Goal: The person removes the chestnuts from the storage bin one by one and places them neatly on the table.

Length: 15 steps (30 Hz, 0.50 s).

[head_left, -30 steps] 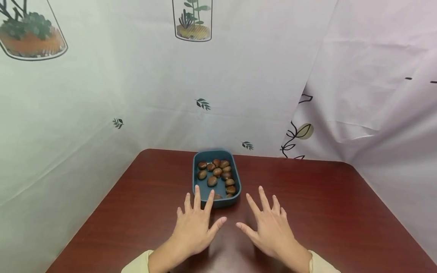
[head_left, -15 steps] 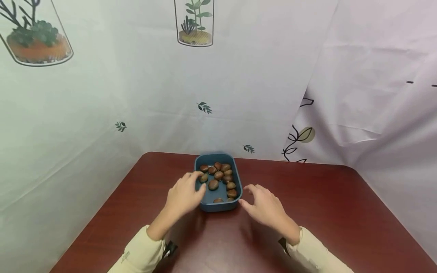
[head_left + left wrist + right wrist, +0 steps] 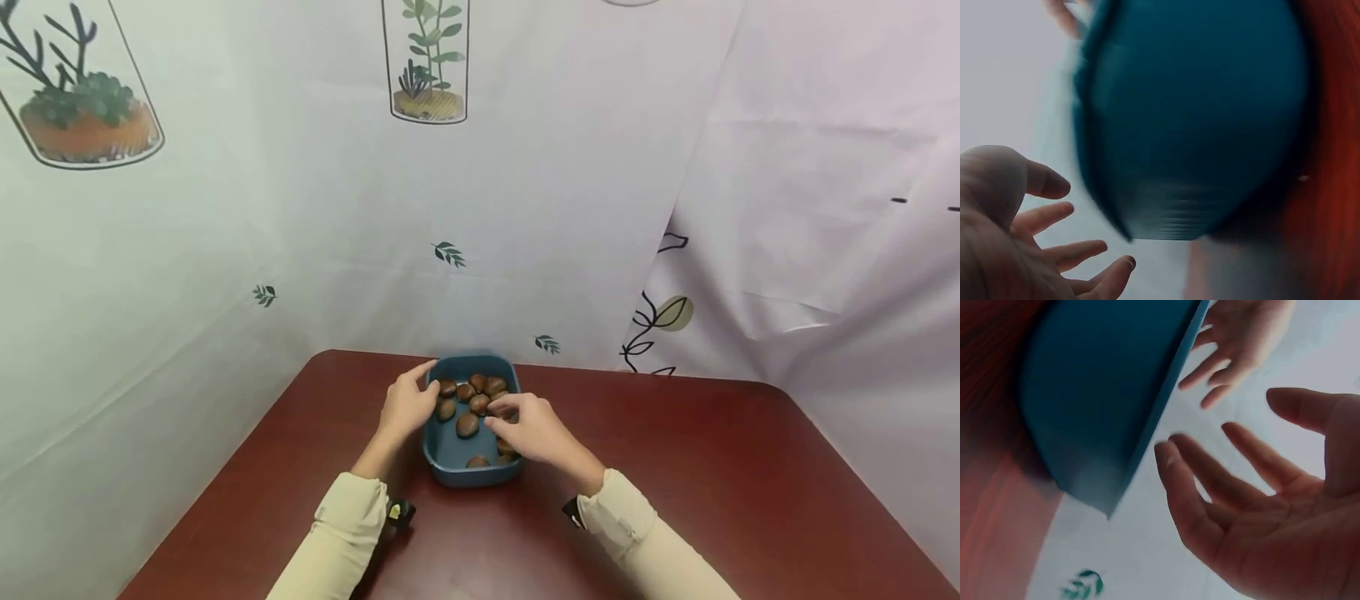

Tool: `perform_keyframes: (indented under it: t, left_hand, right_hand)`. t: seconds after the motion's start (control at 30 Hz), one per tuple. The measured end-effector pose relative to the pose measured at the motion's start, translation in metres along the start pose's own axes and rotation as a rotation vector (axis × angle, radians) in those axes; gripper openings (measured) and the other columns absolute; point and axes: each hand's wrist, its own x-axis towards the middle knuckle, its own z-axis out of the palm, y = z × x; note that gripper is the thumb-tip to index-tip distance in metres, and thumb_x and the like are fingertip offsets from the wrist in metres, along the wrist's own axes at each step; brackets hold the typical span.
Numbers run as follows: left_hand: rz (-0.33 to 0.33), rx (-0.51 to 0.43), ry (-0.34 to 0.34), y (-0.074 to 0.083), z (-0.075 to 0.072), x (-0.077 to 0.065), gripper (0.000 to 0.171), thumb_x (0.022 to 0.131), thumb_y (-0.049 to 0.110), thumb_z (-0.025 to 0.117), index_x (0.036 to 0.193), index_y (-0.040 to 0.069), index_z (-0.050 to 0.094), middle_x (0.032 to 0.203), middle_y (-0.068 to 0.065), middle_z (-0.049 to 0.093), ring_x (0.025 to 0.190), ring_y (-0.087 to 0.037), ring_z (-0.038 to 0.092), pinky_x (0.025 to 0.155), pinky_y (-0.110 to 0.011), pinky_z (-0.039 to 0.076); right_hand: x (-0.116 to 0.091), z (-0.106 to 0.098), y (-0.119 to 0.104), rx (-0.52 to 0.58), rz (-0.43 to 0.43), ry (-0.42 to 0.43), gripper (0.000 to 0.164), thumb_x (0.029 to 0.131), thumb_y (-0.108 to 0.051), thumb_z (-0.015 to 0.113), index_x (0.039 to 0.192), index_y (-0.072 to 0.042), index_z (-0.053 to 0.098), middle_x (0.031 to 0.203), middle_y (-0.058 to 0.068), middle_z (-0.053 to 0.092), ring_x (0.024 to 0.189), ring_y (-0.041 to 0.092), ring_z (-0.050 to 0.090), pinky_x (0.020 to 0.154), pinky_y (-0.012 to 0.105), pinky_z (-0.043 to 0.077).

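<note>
Several chestnuts (image 3: 467,425) lie in a blue tray (image 3: 450,448) between the left hand (image 3: 406,407) and right hand (image 3: 534,428), its raised wall (image 3: 474,477) likely keeping them from rolling across the tabletop (image 3: 652,467). Both hands hold nothing, fingers (image 3: 1182,500) loosely spread near the tray.

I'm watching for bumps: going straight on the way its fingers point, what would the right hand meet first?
Most likely a chestnut in the box, just beyond the right hand in the head view. That hand's height is unclear, so it may pass above and reach the left hand instead.
</note>
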Motion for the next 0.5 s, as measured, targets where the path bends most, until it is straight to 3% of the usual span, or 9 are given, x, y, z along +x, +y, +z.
perform_keyframes:
  t: [0.07,0.17,0.3,0.43,0.5]
  left_hand:
    - [-0.028,-0.02,-0.007,-0.011,0.007,0.003,0.047,0.098,0.023,0.056,0.145,0.024,0.053,0.046,0.002,0.035,0.039,-0.011,0.026,0.041,-0.027,0.027]
    - [-0.048,-0.035,-0.014,-0.025,0.016,0.005,0.045,0.098,0.02,0.056,0.143,0.02,0.056,0.048,0.002,0.036,0.039,-0.011,0.027,0.042,-0.027,0.029]
    - [-0.066,-0.099,-0.04,-0.036,0.026,0.008,0.041,0.099,0.016,0.055,0.139,0.014,0.059,0.052,0.002,0.038,0.041,-0.011,0.029,0.045,-0.027,0.033]
    - [-0.085,-0.168,-0.034,-0.037,0.03,0.013,0.04,0.098,0.014,0.053,0.137,0.013,0.062,0.058,-0.003,0.045,0.042,-0.01,0.028,0.048,-0.028,0.034]
    - [-0.082,-0.172,-0.003,-0.036,0.031,0.017,0.039,0.098,0.013,0.053,0.135,0.013,0.063,0.07,-0.006,0.057,0.044,-0.012,0.029,0.052,-0.029,0.035]
  right_hand:
    - [0.006,0.007,0.003,0.034,-0.007,-0.049,0.029,0.097,-0.023,0.064,0.119,-0.007,0.07,0.107,0.005,0.069,0.092,0.016,0.064,0.074,0.034,0.054]
    - [0.014,0.015,0.004,0.06,-0.003,-0.123,0.032,0.097,-0.024,0.063,0.121,-0.005,0.069,0.112,0.008,0.069,0.098,0.023,0.065,0.078,0.039,0.054]
    - [0.023,0.022,0.002,0.052,-0.002,-0.179,0.028,0.096,-0.022,0.064,0.118,-0.005,0.071,0.109,0.007,0.07,0.097,0.024,0.066,0.076,0.039,0.054]
    - [0.033,0.025,0.002,-0.027,-0.006,-0.204,0.024,0.095,-0.019,0.066,0.113,-0.006,0.073,0.104,0.004,0.071,0.092,0.018,0.066,0.076,0.037,0.053]
    - [0.039,0.026,0.003,-0.067,0.007,-0.245,0.023,0.094,-0.018,0.067,0.112,-0.004,0.073,0.096,0.006,0.071,0.077,0.016,0.064,0.069,0.035,0.052]
